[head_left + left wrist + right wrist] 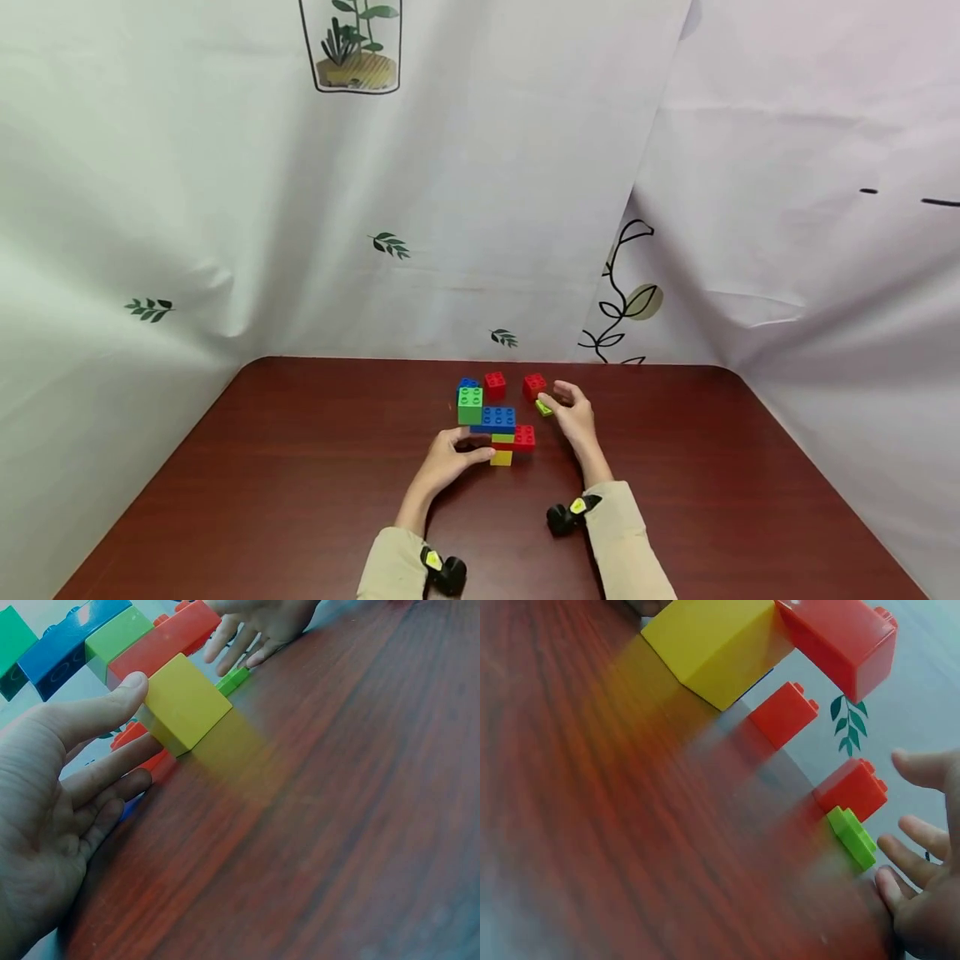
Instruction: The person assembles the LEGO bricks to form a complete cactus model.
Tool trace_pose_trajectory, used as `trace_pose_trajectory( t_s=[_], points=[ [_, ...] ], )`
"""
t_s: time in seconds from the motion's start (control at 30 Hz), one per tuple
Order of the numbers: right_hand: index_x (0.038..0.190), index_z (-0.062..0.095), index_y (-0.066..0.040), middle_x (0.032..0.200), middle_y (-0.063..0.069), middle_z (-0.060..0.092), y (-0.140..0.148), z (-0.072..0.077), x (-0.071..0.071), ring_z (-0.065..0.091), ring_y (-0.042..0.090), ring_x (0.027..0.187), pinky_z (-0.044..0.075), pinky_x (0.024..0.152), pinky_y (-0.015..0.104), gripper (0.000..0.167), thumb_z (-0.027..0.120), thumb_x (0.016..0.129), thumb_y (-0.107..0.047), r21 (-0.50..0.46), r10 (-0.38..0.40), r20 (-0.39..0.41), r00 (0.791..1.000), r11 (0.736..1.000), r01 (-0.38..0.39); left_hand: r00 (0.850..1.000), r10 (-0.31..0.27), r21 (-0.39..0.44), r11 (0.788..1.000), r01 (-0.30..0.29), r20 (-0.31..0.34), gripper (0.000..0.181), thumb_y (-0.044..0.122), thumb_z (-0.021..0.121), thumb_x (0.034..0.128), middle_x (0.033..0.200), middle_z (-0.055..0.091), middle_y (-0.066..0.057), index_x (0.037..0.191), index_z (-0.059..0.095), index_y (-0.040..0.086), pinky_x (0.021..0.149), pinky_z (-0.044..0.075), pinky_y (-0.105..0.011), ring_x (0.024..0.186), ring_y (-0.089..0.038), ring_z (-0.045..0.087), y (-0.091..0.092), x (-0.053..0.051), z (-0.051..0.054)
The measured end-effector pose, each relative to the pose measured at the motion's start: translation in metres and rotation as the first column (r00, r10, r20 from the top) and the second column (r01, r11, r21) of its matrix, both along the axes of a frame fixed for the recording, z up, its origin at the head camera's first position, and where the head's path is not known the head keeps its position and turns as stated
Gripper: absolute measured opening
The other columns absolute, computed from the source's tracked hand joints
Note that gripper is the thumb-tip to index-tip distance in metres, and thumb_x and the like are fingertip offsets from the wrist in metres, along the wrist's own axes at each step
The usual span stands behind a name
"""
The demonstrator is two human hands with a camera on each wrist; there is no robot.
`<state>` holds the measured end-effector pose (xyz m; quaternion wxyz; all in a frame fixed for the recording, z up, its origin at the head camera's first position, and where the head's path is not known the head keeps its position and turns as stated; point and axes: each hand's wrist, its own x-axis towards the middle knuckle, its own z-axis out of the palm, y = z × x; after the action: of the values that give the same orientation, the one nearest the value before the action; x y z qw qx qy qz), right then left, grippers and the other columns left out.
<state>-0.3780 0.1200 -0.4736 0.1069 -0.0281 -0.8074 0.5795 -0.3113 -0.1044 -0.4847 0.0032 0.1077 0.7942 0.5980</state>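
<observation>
A stack of toy building bricks stands on the table, with a yellow brick (189,705) at its base. Above it are a red brick (524,437), a thin lime layer, a blue brick (498,418) and, at upper left, a green brick (470,406). My left hand (447,460) holds the stack low on its left side, thumb and forefinger at the yellow brick. To the right, my right hand (576,417) has its fingers spread beside a small flat lime brick (852,838); nothing is gripped there. Whether a fingertip touches that brick I cannot tell.
Behind the stack lie two loose red bricks, one nearer the middle (495,385) and one by the lime brick (534,385). A blue brick (468,383) partly shows behind the green one. White patterned cloth (525,208) hangs beyond the brown table (315,467).
</observation>
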Motion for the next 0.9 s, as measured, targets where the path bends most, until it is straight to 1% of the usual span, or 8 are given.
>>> trace_pose_trajectory(
  t_s=[0.1,0.3,0.4,0.6,0.7,0.77,0.83,0.9],
  points=[
    [0.134,0.053,-0.001,0.136,0.023,0.056,-0.003,-0.002,-0.002,0.05,0.037,0.126,0.04,0.108,0.052,0.054,0.07,0.09,-0.026,0.059,-0.001,-0.002,1.0,0.998,0.001,1.0,0.005,-0.002,1.0,-0.005,-0.002,0.029,0.015,0.074,0.0864,0.109,0.073,-0.017,0.112,0.071,0.002,0.079,0.051,-0.02,0.095,-0.02,0.065,0.002,0.004,0.005],
    [0.135,0.053,0.0,0.136,0.023,0.056,-0.007,-0.004,-0.004,0.051,0.037,0.126,0.041,0.108,0.052,0.057,0.074,0.087,-0.021,0.119,-0.005,0.004,1.0,0.993,0.004,0.999,-0.032,0.005,0.999,0.032,-0.013,0.028,0.012,0.072,0.0871,0.108,0.071,-0.023,0.111,0.07,-0.003,0.078,0.051,-0.02,0.096,-0.027,0.065,0.001,0.019,0.032],
    [0.133,0.054,0.002,0.135,0.024,0.056,-0.007,-0.004,-0.004,0.052,0.038,0.123,0.043,0.106,0.051,0.056,0.074,0.085,-0.019,0.156,-0.012,0.007,1.0,0.988,0.01,0.999,-0.039,0.002,0.999,0.039,-0.014,0.028,0.012,0.072,0.0877,0.109,0.071,-0.024,0.111,0.07,-0.003,0.079,0.05,-0.019,0.097,-0.028,0.065,0.0,0.023,0.038],
    [0.128,0.058,0.005,0.127,0.026,0.058,-0.003,-0.004,-0.004,0.053,0.04,0.115,0.044,0.1,0.052,0.053,0.076,0.083,-0.015,0.239,-0.025,0.007,1.0,0.971,0.023,0.999,-0.043,0.001,0.999,0.043,-0.009,0.029,0.013,0.072,0.0877,0.109,0.071,-0.023,0.111,0.07,-0.003,0.078,0.051,-0.02,0.096,-0.027,0.064,0.001,0.023,0.039],
    [0.128,0.059,0.005,0.126,0.026,0.058,-0.003,-0.003,-0.003,0.054,0.04,0.115,0.044,0.1,0.051,0.052,0.076,0.082,-0.014,0.26,-0.024,0.007,1.0,0.965,0.021,0.999,-0.036,-0.003,0.999,0.036,-0.004,0.028,0.013,0.072,0.0875,0.109,0.071,-0.023,0.111,0.07,-0.003,0.078,0.05,-0.02,0.096,-0.026,0.064,0.001,0.023,0.04],
    [0.128,0.059,0.005,0.126,0.026,0.059,-0.004,-0.002,-0.004,0.055,0.04,0.114,0.044,0.1,0.051,0.052,0.076,0.082,-0.014,0.268,-0.023,0.002,1.0,0.963,0.022,0.999,-0.032,-0.005,0.999,0.032,-0.007,0.029,0.012,0.072,0.0872,0.109,0.071,-0.024,0.111,0.07,-0.003,0.078,0.051,-0.02,0.095,-0.026,0.064,0.002,0.022,0.039],
    [0.127,0.059,0.005,0.126,0.026,0.059,-0.005,-0.002,-0.004,0.055,0.04,0.114,0.044,0.1,0.051,0.052,0.076,0.082,-0.013,0.27,-0.023,-0.001,1.0,0.963,0.023,1.0,-0.021,-0.006,1.0,0.021,-0.009,0.029,0.012,0.072,0.0869,0.109,0.071,-0.024,0.111,0.07,-0.004,0.078,0.051,-0.02,0.095,-0.027,0.064,0.002,0.018,0.031],
    [0.126,0.059,0.006,0.125,0.027,0.059,-0.005,-0.003,-0.005,0.055,0.04,0.113,0.045,0.099,0.051,0.051,0.076,0.082,-0.012,0.28,-0.024,-0.012,1.0,0.96,0.026,1.0,-0.008,-0.007,1.0,0.008,-0.011,0.03,0.013,0.073,0.0866,0.109,0.071,-0.022,0.112,0.07,-0.003,0.078,0.051,-0.021,0.095,-0.026,0.064,0.002,0.013,0.022]
  ],
)
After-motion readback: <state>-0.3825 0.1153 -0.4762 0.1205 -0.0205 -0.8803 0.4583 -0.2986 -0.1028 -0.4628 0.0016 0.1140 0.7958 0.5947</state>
